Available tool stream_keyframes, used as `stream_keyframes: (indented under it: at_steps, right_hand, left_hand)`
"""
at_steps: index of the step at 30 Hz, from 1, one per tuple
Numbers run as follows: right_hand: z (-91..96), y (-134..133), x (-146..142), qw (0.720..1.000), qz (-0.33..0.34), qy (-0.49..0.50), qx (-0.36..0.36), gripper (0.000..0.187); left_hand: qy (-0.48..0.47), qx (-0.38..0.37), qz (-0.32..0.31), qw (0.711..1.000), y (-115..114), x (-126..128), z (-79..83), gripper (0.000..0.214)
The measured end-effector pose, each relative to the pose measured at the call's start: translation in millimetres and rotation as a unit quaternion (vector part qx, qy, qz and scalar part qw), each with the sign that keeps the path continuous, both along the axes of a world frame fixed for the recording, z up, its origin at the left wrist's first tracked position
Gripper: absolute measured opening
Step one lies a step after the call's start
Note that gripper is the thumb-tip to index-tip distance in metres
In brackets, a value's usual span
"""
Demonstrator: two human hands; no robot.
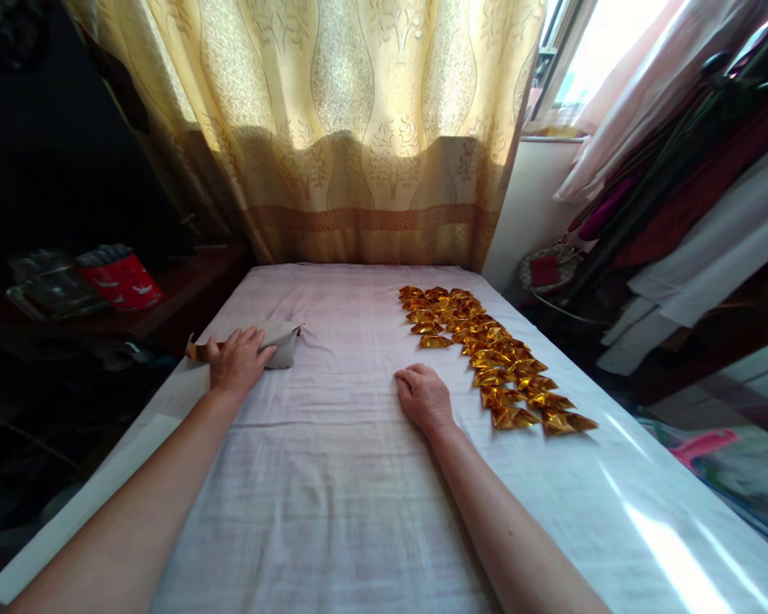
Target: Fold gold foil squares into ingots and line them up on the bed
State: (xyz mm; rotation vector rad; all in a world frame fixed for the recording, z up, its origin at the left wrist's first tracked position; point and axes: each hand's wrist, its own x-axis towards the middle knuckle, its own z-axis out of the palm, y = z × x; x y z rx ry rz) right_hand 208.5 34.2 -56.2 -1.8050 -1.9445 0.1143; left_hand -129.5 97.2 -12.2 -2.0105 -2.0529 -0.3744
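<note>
My left hand point(236, 360) lies on a small stack of grey paper sheets point(282, 343) with a gold underside, near the left edge of the table point(333, 477), fingers stretched over the top sheet. My right hand point(423, 395) rests knuckles-up on the white cloth in the middle, fingers curled under, with nothing visible in it. Just to its right, several folded gold paper pieces point(494, 356) lie in a long band running from the far middle toward the near right.
A patterned yellow curtain point(352, 128) hangs behind the table's far end. A dark side shelf on the left holds a red bag point(121, 280) and clear plastic. Clothes hang on a rack point(691, 188) at the right. Glare lies on the near right tabletop.
</note>
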Motion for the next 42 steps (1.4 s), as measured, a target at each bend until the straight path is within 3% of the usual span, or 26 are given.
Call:
stream_keyframes:
  at_steps: [7, 10, 15, 18, 24, 28, 31, 38, 42]
  right_hand:
    - [-3.0, 1.4, 1.3, 1.0, 0.007, 0.008, 0.013, 0.024]
    - [-4.5, -0.2, 1.2, 1.0, 0.012, 0.013, 0.021, 0.027]
    - [-7.2, -18.3, -2.5, 0.998, 0.043, 0.017, 0.031, 0.042]
    - [-9.9, -33.3, -4.6, 0.994, 0.09, 0.013, 0.054, 0.046]
    - [-9.5, -50.0, -9.9, 0.984, 0.158, 0.018, 0.081, 0.041]
    - [-4.6, -58.3, -21.2, 0.968, 0.237, 0.016, 0.076, 0.043]
    - [0.1, -62.3, -30.5, 0.956, 0.291, 0.0, 0.041, 0.047]
    - [6.4, -57.4, -37.2, 0.957, 0.29, -0.021, 0.009, 0.02]
    - [5.6, -58.4, -33.0, 0.957, 0.29, 0.019, 0.015, 0.015]
  left_hand:
    - [-0.004, 0.023, -0.077, 0.997, -25.4, 22.6, 19.8, 0.034]
    - [-0.022, -0.037, -0.118, 0.992, -41.0, 44.4, 24.2, 0.03]
    - [-0.015, -0.153, -0.158, 0.975, -65.1, 84.2, 16.5, 0.028]
    - [-0.017, -0.173, -0.18, 0.968, -74.4, 96.2, 7.6, 0.037]
    - [0.009, -0.231, -0.218, 0.948, -82.4, 86.4, -6.0, 0.058]
    - [0.009, -0.202, -0.221, 0.954, -89.0, 80.5, -16.5, 0.061]
    - [-0.018, -0.19, -0.26, 0.947, -95.7, 81.6, -23.0, 0.063]
    - [-0.06, -0.231, -0.299, 0.924, -105.7, 79.5, -20.3, 0.071]
    - [-0.138, -0.183, -0.324, 0.918, -112.2, 74.5, -18.1, 0.048]
